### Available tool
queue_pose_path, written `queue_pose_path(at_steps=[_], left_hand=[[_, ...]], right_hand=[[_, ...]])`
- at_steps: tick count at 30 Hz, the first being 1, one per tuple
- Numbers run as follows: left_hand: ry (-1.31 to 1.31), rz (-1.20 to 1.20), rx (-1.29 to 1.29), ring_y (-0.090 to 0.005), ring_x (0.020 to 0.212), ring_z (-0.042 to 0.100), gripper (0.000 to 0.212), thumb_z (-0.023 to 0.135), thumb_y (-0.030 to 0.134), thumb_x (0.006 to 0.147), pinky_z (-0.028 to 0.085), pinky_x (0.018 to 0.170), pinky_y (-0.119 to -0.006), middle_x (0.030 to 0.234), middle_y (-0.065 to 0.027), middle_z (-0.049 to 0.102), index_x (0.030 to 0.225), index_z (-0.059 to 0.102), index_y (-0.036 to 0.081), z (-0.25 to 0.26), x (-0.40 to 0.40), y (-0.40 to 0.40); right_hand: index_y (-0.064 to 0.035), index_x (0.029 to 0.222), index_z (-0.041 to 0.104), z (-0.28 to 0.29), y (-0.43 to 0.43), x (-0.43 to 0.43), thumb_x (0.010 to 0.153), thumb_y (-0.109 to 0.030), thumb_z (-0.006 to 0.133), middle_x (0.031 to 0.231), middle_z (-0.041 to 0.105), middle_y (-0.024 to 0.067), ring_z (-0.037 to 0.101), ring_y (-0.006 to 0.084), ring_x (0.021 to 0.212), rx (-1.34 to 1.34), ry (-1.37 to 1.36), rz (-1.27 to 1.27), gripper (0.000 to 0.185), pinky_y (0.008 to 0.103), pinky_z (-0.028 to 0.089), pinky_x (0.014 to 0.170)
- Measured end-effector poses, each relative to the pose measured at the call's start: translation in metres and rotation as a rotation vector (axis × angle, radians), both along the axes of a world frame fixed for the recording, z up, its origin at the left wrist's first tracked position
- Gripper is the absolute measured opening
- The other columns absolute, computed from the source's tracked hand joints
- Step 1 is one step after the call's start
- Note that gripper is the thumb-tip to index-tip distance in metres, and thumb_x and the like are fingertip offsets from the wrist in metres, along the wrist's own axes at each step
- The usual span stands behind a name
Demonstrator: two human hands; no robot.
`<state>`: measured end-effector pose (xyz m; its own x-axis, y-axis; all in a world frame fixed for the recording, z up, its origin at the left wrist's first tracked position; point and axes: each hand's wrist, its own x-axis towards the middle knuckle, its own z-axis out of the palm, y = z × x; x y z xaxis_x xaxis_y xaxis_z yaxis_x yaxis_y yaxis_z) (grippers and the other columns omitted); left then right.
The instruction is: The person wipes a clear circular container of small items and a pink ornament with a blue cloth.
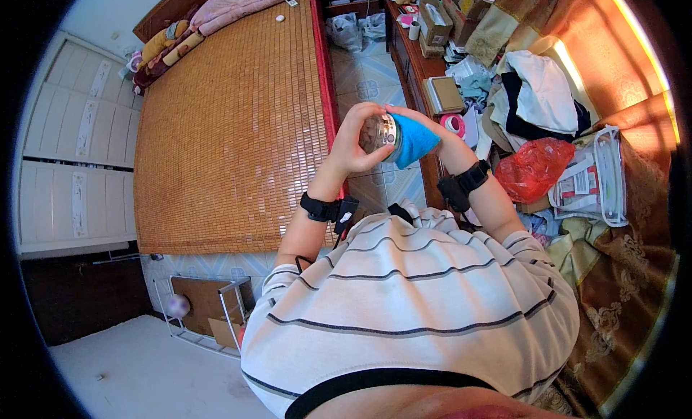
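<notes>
Out in front of my chest, my left hand [350, 140] curls around a clear jar [372, 133], its thumb and fingers on opposite sides. The jar is tilted on its side, bears a printed label and has brownish contents that I cannot make out. A bright blue cloth [416, 140] lies against the jar's right end and covers it. Behind that cloth is my right hand [424, 120], pressing it to the jar, with most of the fingers hidden. Both wrists wear black straps with small devices.
On the left stands a bed with a woven bamboo mat [232, 138]. A wooden desk [408, 75] on the right carries cardboard boxes [435, 24], a pink tape roll [452, 125], clothes [546, 94] and a red plastic bag [535, 167]. Tiled floor [362, 83] runs between them.
</notes>
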<state>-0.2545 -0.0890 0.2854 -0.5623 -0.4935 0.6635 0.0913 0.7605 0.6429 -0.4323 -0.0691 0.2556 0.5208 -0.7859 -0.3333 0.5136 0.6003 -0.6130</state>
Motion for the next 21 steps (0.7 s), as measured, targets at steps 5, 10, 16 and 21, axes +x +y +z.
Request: queue_pose_path(at_steps=[5, 10, 16, 21], left_hand=[[0.181, -0.142, 0.431, -0.0226, 0.098, 0.050, 0.054, 0.069, 0.014, 0.062, 0.038, 0.085, -0.035, 0.105, -0.0117, 0.049, 0.107, 0.042, 0.004, -0.003, -0.001, 0.004], [0.310, -0.253, 0.560, -0.0232, 0.099, 0.050, 0.055, 0.068, 0.014, 0.063, 0.039, 0.086, -0.036, 0.103, -0.0122, 0.050, 0.108, 0.038, 0.004, 0.000, -0.006, 0.002], [0.509, -0.205, 0.682, -0.0287, 0.099, 0.050, 0.052, 0.061, 0.021, 0.065, 0.039, 0.088, -0.040, 0.100, -0.0147, 0.048, 0.108, 0.038, 0.003, -0.008, -0.008, -0.005], [0.599, -0.152, 0.662, -0.0275, 0.099, 0.050, 0.045, 0.056, 0.021, 0.070, 0.039, 0.088, -0.039, 0.101, -0.0152, 0.048, 0.107, 0.039, 0.001, -0.012, -0.013, -0.006]], right_hand=[[-0.0079, 0.106, 0.052, -0.003, -0.002, -0.004, 0.085, -0.040, 0.048, 0.093, 0.060, 0.0053, 0.059, 0.0120, 0.079, -0.070, 0.023, 0.070, 0.039, 0.0277, 0.050, 0.069], [-0.0073, 0.115, 0.048, -0.025, -0.003, -0.014, 0.085, -0.039, 0.047, 0.100, 0.058, 0.0063, 0.057, 0.0123, 0.087, -0.158, 0.089, 0.097, 0.043, 0.0281, 0.048, 0.076], [-0.0076, 0.119, 0.045, -0.042, 0.002, -0.017, 0.088, -0.028, 0.044, 0.108, 0.055, 0.0063, 0.055, 0.0143, 0.093, -0.124, -0.030, 0.048, 0.037, 0.0292, 0.047, 0.080], [-0.0071, 0.120, 0.044, -0.040, 0.001, -0.006, 0.090, -0.026, 0.040, 0.111, 0.053, 0.0048, 0.053, 0.0150, 0.097, -0.191, -0.065, -0.041, 0.036, 0.0291, 0.045, 0.082]])
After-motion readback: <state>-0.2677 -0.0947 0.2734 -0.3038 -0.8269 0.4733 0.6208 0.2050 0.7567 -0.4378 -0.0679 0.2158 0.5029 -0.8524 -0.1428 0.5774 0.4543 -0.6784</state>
